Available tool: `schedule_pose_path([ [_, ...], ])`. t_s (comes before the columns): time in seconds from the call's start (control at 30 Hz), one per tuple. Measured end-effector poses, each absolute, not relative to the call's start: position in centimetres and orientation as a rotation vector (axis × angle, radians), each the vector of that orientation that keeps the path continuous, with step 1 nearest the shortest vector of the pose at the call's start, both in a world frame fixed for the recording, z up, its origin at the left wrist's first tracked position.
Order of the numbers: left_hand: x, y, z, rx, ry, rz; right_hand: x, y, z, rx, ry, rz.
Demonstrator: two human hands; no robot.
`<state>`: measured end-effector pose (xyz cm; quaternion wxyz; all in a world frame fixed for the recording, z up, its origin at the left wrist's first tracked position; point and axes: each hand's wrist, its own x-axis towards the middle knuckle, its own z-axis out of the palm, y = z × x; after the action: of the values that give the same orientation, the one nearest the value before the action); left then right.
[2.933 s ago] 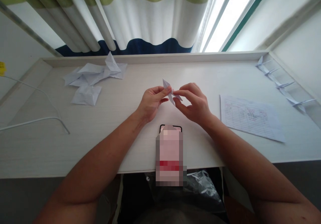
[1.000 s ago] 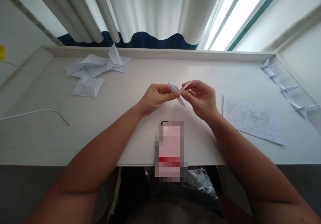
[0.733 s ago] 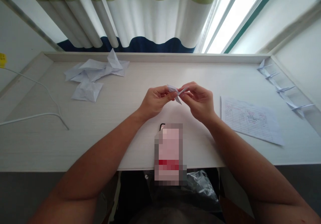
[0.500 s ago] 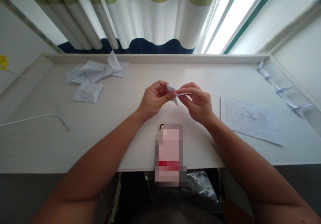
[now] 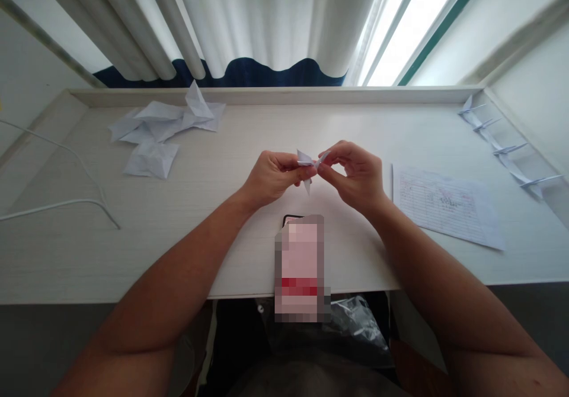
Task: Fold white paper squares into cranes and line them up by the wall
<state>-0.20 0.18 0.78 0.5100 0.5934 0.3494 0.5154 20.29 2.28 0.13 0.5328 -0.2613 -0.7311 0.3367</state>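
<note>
Above the middle of the desk, a small folded white paper figure [image 5: 304, 159] with pointed flaps is held between both hands. My left hand [image 5: 276, 173] pinches its body between thumb and fingers. With thumb and forefinger, my right hand [image 5: 353, 172] grips a narrow flap on the figure's right side. One point sticks up and another hangs down below the left fingertips. The fingers partly cover the paper, so its exact shape is unclear.
Several creased white papers [image 5: 153, 121] lie at the back left, near a white cable [image 5: 66, 207]. A printed sheet [image 5: 444, 204] lies on the right. Several folded paper figures [image 5: 509, 148] line the desk's right side. A blurred-out phone-like object [image 5: 300, 255] sits at the front edge.
The paper figure has turned in my hands, and its right flap now angles upward instead of lying flat. My right hand has shifted slightly to the right. The view has tilted a little.
</note>
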Motion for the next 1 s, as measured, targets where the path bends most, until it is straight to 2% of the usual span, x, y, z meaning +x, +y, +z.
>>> schedule_pose_path([
  [0.5,0.5,0.7,0.1,1.463,0.768,1.525,20.0,2.0,-0.2,-0.615,-1.763,0.760],
  [0.8,0.7,0.3,0.7,1.405,0.745,1.524,19.7,1.9,-0.1,-0.642,-1.681,0.890],
  [1.0,0.8,0.0,1.3,1.352,0.768,1.506,19.9,2.0,-0.3,-0.616,-1.735,0.809],
])
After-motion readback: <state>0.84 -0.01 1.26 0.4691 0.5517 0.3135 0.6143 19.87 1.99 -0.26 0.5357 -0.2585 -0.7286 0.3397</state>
